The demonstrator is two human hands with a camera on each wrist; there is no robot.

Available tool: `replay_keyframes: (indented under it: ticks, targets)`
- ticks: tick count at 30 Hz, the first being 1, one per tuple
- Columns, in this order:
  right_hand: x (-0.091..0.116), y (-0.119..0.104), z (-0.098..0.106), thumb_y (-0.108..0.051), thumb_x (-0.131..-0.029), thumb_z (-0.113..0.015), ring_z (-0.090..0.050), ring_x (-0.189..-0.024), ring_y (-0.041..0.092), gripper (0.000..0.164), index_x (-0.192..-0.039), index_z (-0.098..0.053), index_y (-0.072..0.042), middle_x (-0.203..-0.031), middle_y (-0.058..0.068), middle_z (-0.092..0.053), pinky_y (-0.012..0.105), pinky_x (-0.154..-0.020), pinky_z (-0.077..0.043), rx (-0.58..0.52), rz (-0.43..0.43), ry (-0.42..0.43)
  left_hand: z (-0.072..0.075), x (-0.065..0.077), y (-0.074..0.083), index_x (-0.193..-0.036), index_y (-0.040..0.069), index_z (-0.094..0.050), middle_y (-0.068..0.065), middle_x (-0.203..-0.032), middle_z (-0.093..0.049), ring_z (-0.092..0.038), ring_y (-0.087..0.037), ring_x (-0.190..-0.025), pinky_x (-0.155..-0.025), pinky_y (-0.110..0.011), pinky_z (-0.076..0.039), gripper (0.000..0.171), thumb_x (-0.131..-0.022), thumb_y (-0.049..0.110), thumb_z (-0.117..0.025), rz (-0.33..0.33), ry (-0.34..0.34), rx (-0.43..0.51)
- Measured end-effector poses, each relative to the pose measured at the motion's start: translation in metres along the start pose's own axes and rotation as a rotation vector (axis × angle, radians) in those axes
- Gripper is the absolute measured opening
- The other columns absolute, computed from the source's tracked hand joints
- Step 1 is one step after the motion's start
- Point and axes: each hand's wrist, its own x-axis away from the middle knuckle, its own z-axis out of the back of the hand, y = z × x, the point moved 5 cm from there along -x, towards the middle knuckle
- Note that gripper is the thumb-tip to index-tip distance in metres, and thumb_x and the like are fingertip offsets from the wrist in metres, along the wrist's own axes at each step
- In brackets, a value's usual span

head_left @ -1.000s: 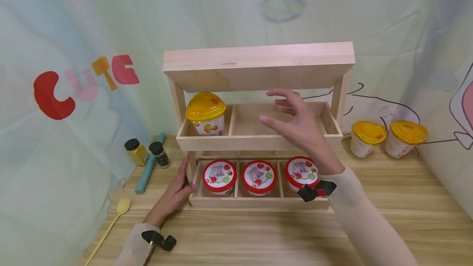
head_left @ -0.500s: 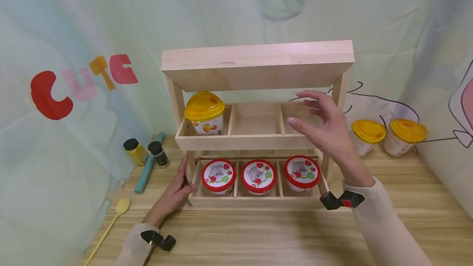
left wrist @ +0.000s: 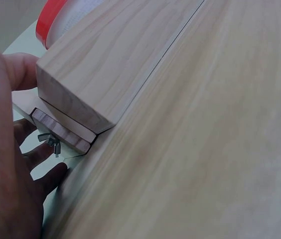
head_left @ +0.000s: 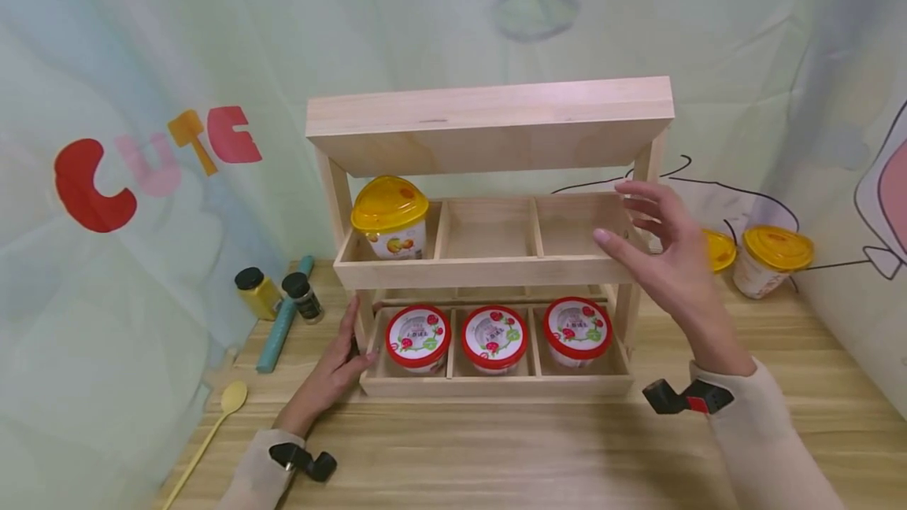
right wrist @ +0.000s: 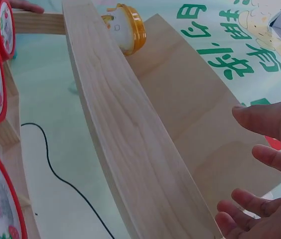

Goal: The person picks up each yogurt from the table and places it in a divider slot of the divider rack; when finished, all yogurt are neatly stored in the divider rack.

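Note:
A two-tier wooden rack (head_left: 489,105) stands on the table. My left hand (head_left: 329,372) grips its lower left end; in the left wrist view the thumb lies at the wooden corner, with the fingers behind it near a wing nut (left wrist: 51,141). Beside the upper tier's right end, my right hand (head_left: 673,258) is raised with spread, bent fingers and nothing in them. One yellow-lidded cup (head_left: 391,215) sits in the upper left compartment. Below, three red-lidded cups (head_left: 494,339) with strawberry pictures fill the lower compartments, one in each.
At the right, behind the right hand, stand a yellow-lidded cup (head_left: 775,254) and another yellow lid (head_left: 720,250), partly hidden. Left of the rack lie a teal rod (head_left: 283,325), a yellow jar (head_left: 259,293), a dark-capped jar (head_left: 305,299) and a pale yellow spoon (head_left: 212,431).
The right hand has moved rightward from in front of the upper middle compartment to the rack's right end, uncovering the lower right cup. The left hand stays in place.

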Motion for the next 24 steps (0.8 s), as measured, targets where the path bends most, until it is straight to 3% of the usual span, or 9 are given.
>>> replay_keyframes:
  ticks: [11, 20, 24]
  targets:
    - [0.007, 0.032, 0.029, -0.024, -0.096, -0.081, -0.055, -0.137, 0.016, 0.065, -0.155, -0.054, -0.025, -0.158, 0.001, -0.055, 0.012, -0.106, -0.045, 0.081, -0.108, 0.088, 0.000, 0.001, -0.005, -0.173, 0.013, 0.004, -0.039, -0.169, -0.031, -0.021, 0.015, -0.155, -0.121, -0.005, -0.016, 0.099, -0.100, -0.003, -0.061, 0.019, -0.005, -0.004]
    - [0.005, 0.064, 0.051, -0.028, -0.100, -0.077, -0.052, -0.130, 0.002, 0.063, -0.157, -0.051, -0.027, -0.158, -0.001, -0.053, 0.013, -0.107, -0.046, 0.074, -0.221, 0.133, -0.001, 0.001, -0.003, -0.173, 0.014, 0.004, -0.037, -0.170, -0.031, -0.021, 0.014, -0.154, -0.120, -0.007, -0.017, 0.098, -0.101, -0.002, -0.060, 0.035, -0.006, -0.005]
    - [0.005, 0.082, 0.058, -0.032, -0.101, -0.075, -0.051, -0.129, 0.003, 0.064, -0.159, -0.049, -0.031, -0.160, 0.002, -0.051, 0.020, -0.112, -0.046, 0.071, -0.292, 0.127, 0.000, 0.000, -0.003, -0.173, 0.015, 0.003, -0.037, -0.170, -0.032, -0.021, 0.014, -0.154, -0.120, -0.007, -0.017, 0.098, -0.101, -0.002, -0.060, 0.037, -0.005, -0.011]
